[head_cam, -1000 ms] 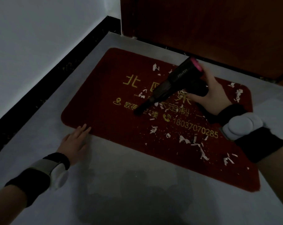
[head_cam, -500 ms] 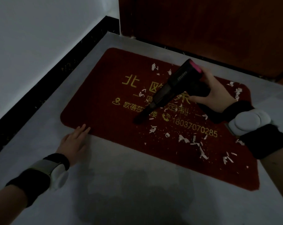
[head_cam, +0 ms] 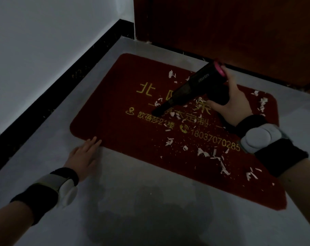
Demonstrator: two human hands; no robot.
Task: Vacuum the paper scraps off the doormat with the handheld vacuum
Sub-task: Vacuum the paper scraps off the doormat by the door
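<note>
A dark red doormat [head_cam: 106, 110] with gold lettering lies on the grey floor before a door. White paper scraps [head_cam: 202, 152] are strewn over its middle and right half, with a few near the far edge. My right hand [head_cam: 234, 105] grips the black handheld vacuum [head_cam: 195, 86], pink cap at its rear. The nozzle slants down-left and its tip touches the mat beside scraps at the centre. My left hand [head_cam: 85, 157] lies flat on the floor, fingertips on the mat's near-left edge.
A brown wooden door [head_cam: 221, 23] closes off the far side. A white wall with a black skirting board [head_cam: 49, 96] runs along the left. Grey floor [head_cam: 150, 210] spreads in front of the mat, with my shadow on it.
The vacuum nozzle tip has slid back from nearer me toward the mat's centre, among the scraps by the lettering. My left hand has stayed in place.
</note>
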